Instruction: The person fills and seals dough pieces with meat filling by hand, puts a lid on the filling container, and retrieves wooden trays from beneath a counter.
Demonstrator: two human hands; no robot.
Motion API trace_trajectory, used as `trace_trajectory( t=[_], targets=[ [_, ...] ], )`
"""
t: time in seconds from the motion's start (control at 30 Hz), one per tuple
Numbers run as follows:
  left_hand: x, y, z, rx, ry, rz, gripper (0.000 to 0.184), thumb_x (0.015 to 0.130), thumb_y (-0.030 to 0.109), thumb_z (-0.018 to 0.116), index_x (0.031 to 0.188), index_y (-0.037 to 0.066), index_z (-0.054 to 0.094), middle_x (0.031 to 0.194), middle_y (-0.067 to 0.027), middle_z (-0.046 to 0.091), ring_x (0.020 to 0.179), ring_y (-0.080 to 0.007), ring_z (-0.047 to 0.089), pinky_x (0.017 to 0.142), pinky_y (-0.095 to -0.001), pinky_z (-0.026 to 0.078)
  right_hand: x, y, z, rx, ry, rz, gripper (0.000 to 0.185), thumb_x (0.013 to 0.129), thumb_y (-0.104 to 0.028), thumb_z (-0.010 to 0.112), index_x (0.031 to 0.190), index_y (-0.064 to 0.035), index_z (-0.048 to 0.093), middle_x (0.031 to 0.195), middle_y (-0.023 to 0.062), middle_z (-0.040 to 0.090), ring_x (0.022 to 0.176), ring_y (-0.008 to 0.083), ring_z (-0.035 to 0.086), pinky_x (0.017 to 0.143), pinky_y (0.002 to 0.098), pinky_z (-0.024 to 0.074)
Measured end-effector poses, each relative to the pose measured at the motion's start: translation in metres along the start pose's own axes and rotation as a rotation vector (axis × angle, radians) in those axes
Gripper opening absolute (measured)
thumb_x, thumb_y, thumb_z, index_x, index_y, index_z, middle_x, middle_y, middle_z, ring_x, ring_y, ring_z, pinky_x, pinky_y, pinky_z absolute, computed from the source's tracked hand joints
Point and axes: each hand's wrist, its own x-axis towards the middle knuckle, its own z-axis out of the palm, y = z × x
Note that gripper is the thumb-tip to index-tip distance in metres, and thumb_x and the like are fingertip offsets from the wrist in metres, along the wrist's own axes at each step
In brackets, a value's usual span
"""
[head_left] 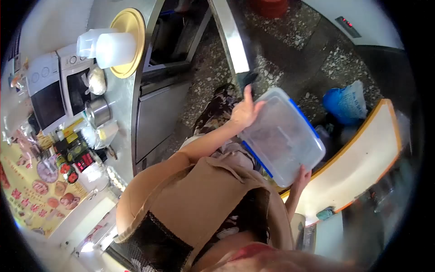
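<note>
A clear plastic storage box [285, 136] with blue edge strips is held tilted in front of my body. My right hand [301, 181] grips its lower right corner, the thumb lying over the near face. My left hand [245, 111] is beside the box's upper left corner, with its index finger stretched out and thumb apart. That fingertip reaches the black corner piece [247, 79] at the end of a bright metal-edged door [233, 38]. Whether the left palm touches the box is unclear. The inside of the box looks cloudy, with no distinct contents.
To the left, a steel counter [152, 18] holds white plastic containers [115, 50] on a golden round board, a metal pot [97, 112] and several packets. A blue bag [345, 106] and an orange-edged white board [353, 158] are on the right. The floor is speckled stone.
</note>
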Motion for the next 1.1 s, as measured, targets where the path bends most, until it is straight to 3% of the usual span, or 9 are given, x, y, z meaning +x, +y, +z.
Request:
trace_trajectory(
  t=[0.07,0.17,0.37,0.47,0.57,0.7,0.83,0.9,1.1],
  targets=[
    [0.002,0.017,0.014,0.006,0.027,0.112,0.082,0.089,0.042,0.048,0.136,-0.004,0.0,0.069,-0.0243,0.059,0.062,-0.0442,0.057,0.056,-0.0488,0.045,-0.001,0.017,-0.015,0.095,0.012,0.005,0.044,0.085,-0.026,0.06,0.116,0.001,0.047,0.104,0.0086,0.055,0.09,0.0173,0.052,0.079,0.0302,0.043],
    [-0.018,0.03,0.016,0.045,0.014,0.371,0.088,0.081,0.036,0.065,0.139,0.002,0.008,0.101,-0.0276,0.055,0.088,-0.0415,0.057,0.076,-0.0432,0.046,0.0,0.044,-0.03,0.148,0.119,0.08,0.048,0.083,-0.03,0.061,0.118,0.0007,0.046,0.105,0.009,0.054,0.091,0.0183,0.051,0.079,0.0313,0.0428],
    [-0.017,-0.016,0.021,-0.107,-0.176,-0.038,0.067,0.085,0.039,0.056,0.132,0.001,0.028,0.122,-0.0253,0.046,0.108,-0.0394,0.049,0.09,-0.0433,0.04,0.026,0.045,-0.015,0.118,0.08,0.129,0.044,0.084,-0.03,0.059,0.115,-0.0006,0.048,0.099,0.007,0.054,0.086,0.0158,0.051,0.074,0.0292,0.0431],
    [0.018,-0.065,0.017,-0.133,-0.104,-0.372,0.058,0.091,0.052,0.031,0.108,0.002,0.055,0.105,-0.024,0.057,0.101,-0.0396,0.054,0.087,-0.045,0.041,0.053,0.027,0.048,0.011,-0.047,0.122,0.036,0.085,-0.021,0.059,0.112,0.0009,0.051,0.099,0.0085,0.057,0.086,0.0168,0.052,0.075,0.0302,0.0436],
    [0.061,-0.132,-0.005,-0.055,0.126,-0.542,0.073,0.089,0.06,0.019,0.104,0.002,0.061,0.102,-0.026,0.059,0.105,-0.0414,0.052,0.089,-0.0462,0.04,0.078,0.034,0.141,-0.043,-0.201,0.103,0.037,0.081,-0.018,0.064,0.11,0.0012,0.05,0.101,0.0103,0.057,0.085,0.0179,0.054,0.074,0.0309,0.0444],
    [0.141,-0.252,-0.091,0.009,0.183,-0.786,0.079,0.088,0.063,0.016,0.113,0.0,0.057,0.111,-0.0275,0.055,0.111,-0.0419,0.048,0.095,-0.046,0.037,0.106,0.041,0.302,-0.287,-0.582,0.004,0.054,0.074,-0.024,0.072,0.114,0.001,0.044,0.099,0.0134,0.057,0.086,0.0201,0.056,0.073,0.034,0.0472],
    [0.227,-0.378,-0.199,-0.016,0.518,-0.796,0.084,0.086,0.066,0.021,0.111,-0.005,0.057,0.108,-0.0316,0.055,0.11,-0.0408,0.05,0.095,-0.044,0.037,0.124,0.044,0.491,-0.205,-0.884,0.112,0.063,0.071,-0.027,0.074,0.117,0.0002,0.041,0.103,0.0138,0.057,0.089,0.0225,0.057,0.077,0.0355,0.0475],
    [0.254,-0.43,-0.249,-0.072,0.68,-0.857,0.078,0.086,0.062,0.024,0.11,-0.004,0.057,0.107,-0.0304,0.056,0.108,-0.0404,0.051,0.093,-0.0441,0.038,0.128,0.04,0.584,-0.328,-0.96,-0.055,0.062,0.076,-0.027,0.071,0.122,-0.0013,0.038,0.109,0.0147,0.055,0.092,0.0244,0.056,0.076,0.0371,0.0475],
    [0.249,-0.5,-0.294,-0.156,0.673,-0.827,0.061,0.085,0.05,0.035,0.108,-0.001,0.058,0.105,-0.027,0.057,0.1,-0.0393,0.054,0.087,-0.0446,0.041,0.128,0.072,0.777,-0.387,-0.962,0.094,0.053,0.079,-0.019,0.066,0.123,-0.0022,0.041,0.115,0.0158,0.053,0.099,0.0272,0.054,0.083,0.0377,0.0444]
  ],
)
